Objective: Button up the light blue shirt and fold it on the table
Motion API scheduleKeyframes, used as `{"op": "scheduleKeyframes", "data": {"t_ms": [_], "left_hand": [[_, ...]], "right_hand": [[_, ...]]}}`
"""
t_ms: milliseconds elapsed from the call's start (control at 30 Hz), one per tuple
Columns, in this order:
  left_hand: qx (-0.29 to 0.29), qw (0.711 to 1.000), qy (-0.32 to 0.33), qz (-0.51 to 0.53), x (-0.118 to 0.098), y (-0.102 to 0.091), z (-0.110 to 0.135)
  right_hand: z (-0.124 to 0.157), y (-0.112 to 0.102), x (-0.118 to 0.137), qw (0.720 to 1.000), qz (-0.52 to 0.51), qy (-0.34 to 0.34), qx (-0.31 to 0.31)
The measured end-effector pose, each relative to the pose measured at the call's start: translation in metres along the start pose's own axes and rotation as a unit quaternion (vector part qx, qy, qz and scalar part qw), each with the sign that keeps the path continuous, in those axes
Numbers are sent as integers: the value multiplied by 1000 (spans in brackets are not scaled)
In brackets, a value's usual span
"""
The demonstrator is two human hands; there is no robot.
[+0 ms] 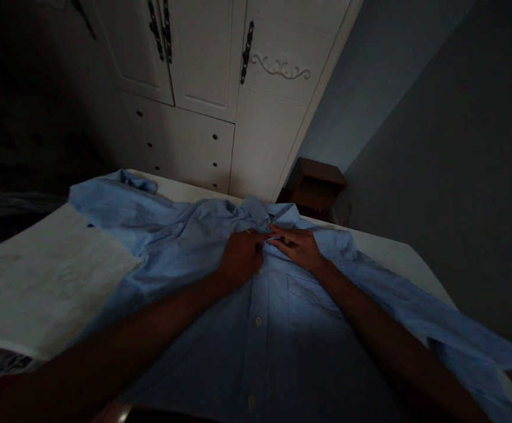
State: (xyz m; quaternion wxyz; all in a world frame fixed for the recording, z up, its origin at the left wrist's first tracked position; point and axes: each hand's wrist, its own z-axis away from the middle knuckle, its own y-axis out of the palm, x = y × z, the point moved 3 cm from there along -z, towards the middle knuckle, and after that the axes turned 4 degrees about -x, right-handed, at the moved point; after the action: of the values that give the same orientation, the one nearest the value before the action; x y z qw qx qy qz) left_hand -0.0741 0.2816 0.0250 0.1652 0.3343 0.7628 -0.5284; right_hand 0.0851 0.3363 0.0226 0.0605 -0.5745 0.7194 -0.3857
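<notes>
A light blue button-up shirt (pixel 220 305) lies front up on a white table (pixel 48 276), collar toward the far edge and sleeves spread to both sides. My left hand (pixel 240 257) and my right hand (pixel 298 247) meet just below the collar (pixel 256 210). Both pinch the placket near the top button, fingers closed on the cloth. White buttons run down the middle of the shirt, and a chest pocket (pixel 313 299) sits under my right forearm.
A white wardrobe (pixel 220 88) with dark handles and small drawers stands behind the table. A brown wooden piece of furniture (pixel 315 188) sits in the corner by the grey wall. The room is dim. The left side is dark.
</notes>
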Motion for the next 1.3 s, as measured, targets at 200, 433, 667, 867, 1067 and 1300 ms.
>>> {"op": "scheduleKeyframes", "data": {"t_ms": [200,433,667,867,1067,1300], "left_hand": [[-43,999,-4,10,-1,-4,0],[-74,996,41,7,-4,-5,3],[-74,994,-28,69,-4,-9,1],[-82,993,-60,59,-4,-11,2],[-85,992,-62,69,-6,-12,1],[-105,990,-41,84,-7,-13,1]], "right_hand": [[-2,-4,5,1000,17,-10,-20],[-1,-7,7,996,62,-44,-42],[-2,-6,7,998,48,-41,-29],[0,-5,5,999,37,-33,-17],[2,-5,2,999,35,-16,-26],[1,-8,4,998,39,12,-44]]}}
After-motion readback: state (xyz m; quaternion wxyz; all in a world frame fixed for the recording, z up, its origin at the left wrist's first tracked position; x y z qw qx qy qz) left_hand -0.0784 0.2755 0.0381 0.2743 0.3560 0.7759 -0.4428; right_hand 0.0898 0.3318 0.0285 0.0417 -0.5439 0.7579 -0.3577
